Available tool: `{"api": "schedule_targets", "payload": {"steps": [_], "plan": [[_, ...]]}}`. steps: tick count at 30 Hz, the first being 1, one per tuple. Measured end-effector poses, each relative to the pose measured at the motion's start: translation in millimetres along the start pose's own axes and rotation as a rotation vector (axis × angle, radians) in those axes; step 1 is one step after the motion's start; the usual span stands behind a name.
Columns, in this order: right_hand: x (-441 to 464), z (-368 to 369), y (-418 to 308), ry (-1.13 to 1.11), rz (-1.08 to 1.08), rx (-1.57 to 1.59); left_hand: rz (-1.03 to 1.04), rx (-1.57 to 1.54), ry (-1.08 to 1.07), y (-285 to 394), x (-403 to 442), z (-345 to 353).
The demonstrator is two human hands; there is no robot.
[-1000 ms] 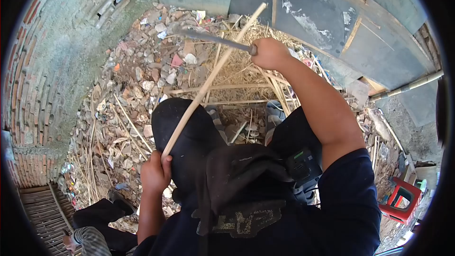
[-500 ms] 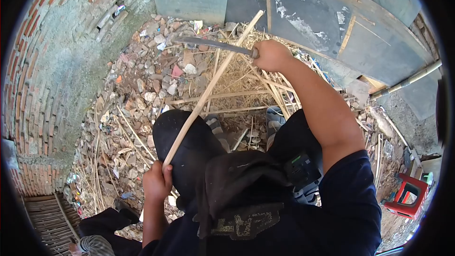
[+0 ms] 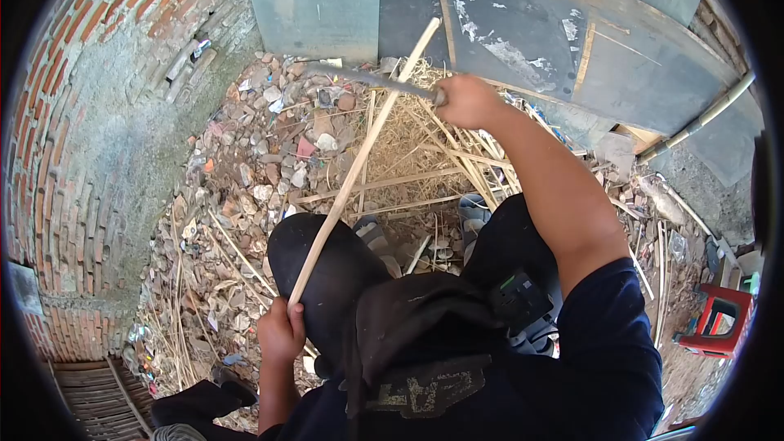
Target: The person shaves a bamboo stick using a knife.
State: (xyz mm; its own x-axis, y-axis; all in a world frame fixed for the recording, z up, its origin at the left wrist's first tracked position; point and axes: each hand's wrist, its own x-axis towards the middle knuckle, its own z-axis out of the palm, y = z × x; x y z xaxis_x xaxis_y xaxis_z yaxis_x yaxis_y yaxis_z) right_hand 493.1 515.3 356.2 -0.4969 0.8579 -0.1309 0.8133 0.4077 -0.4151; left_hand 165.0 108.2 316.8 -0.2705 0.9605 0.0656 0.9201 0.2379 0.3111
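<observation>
My left hand [image 3: 280, 332] is closed around the lower end of a long pale strip of bamboo or wood [image 3: 349, 182]. The strip slants up and away across my left knee. My right hand [image 3: 468, 101] grips the handle of a machete [image 3: 359, 76], its long dark blade pointing left. Near the strip's far end the blade crosses it; whether it cuts in or only lies against it, I cannot tell. Below the blade, thin shavings [image 3: 408, 143] and several loose strips [image 3: 392, 183] lie on the ground between and beyond my feet.
Rubble and stones [image 3: 261, 167] cover the ground. A brick wall [image 3: 106, 155] rises on the left, and grey-green panels [image 3: 314, 8] stand ahead. A red plastic stool [image 3: 719, 322] is at the right. At the lower left, another person's dark-clothed leg [image 3: 192, 404] shows.
The whole view has shifted slightly. The machete still crosses the strip near its far end, its blade now a little blurred. Both hands keep their holds.
</observation>
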Motion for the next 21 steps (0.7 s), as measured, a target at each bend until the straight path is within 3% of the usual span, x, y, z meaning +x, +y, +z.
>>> {"api": "schedule_targets", "payload": {"steps": [2,6,9,12,16,19,21], "plan": [[-14.0,-1.1,-21.4,-0.077,-0.095,0.024,-0.02,-0.02,-0.004,1.9,0.9,2.3],[-33.5,0.4,-49.7,-0.027,-0.336,-0.199,0.002,-0.076,0.008,-1.7,3.5,8.0],[6.7,10.1,-9.8,-0.155,-0.01,0.025,0.002,-0.077,-0.013,-7.1,3.9,6.4],[15.7,15.6,16.9,0.09,0.035,0.04,-0.002,-0.105,-0.064,0.3,6.5,-11.6],[-6.7,13.0,-15.0,-0.029,-0.133,0.004,-0.008,-0.12,-0.065,0.8,6.6,-8.0],[-30.8,10.6,-46.9,-0.036,-0.327,-0.216,-0.014,-0.166,-0.053,-5.5,6.5,1.6],[-11.0,15.3,-28.8,-0.093,-0.19,-0.063,-0.024,-0.194,-0.038,-6.6,5.7,6.2]]}}
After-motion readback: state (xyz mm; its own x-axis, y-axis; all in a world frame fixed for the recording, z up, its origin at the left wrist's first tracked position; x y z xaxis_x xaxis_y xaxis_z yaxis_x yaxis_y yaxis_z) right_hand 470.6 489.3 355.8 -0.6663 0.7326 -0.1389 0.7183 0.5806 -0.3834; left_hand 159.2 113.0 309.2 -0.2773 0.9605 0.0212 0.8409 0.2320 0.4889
